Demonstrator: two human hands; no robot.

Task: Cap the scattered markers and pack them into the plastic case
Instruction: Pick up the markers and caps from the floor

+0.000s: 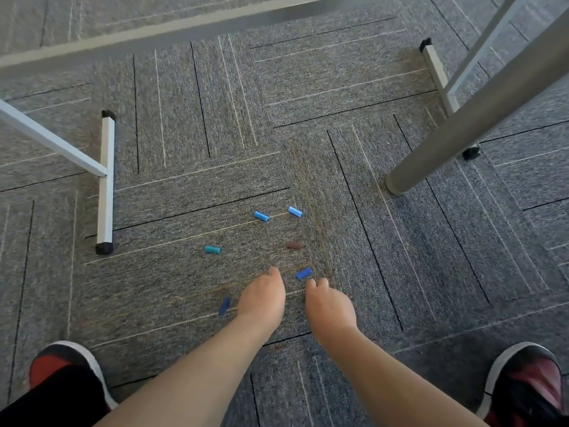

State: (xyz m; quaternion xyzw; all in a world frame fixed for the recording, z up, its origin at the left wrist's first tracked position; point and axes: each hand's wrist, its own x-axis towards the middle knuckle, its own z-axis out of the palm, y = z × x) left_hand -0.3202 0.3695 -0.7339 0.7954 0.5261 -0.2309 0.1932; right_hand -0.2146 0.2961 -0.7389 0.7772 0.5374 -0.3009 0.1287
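Several small marker caps lie scattered on the grey carpet: two light blue caps (261, 216) (295, 211), a teal cap (212, 249), a brown cap (293, 245), a royal blue cap (304, 273) and a dark blue cap (224, 306). My left hand (261, 298) reaches down over the carpet, fingers curled under, just right of the dark blue cap. My right hand (329, 306) hovers with its fingertips just below the royal blue cap, apart from it. Whether either hand holds anything is hidden. No markers or plastic case are in view.
White metal table legs stand at the left (105, 180) and upper right (437, 75). A thick grey round leg (462, 134) slants down at the right. My two red and black shoes (66, 371) (526, 383) flank the arms at the bottom corners.
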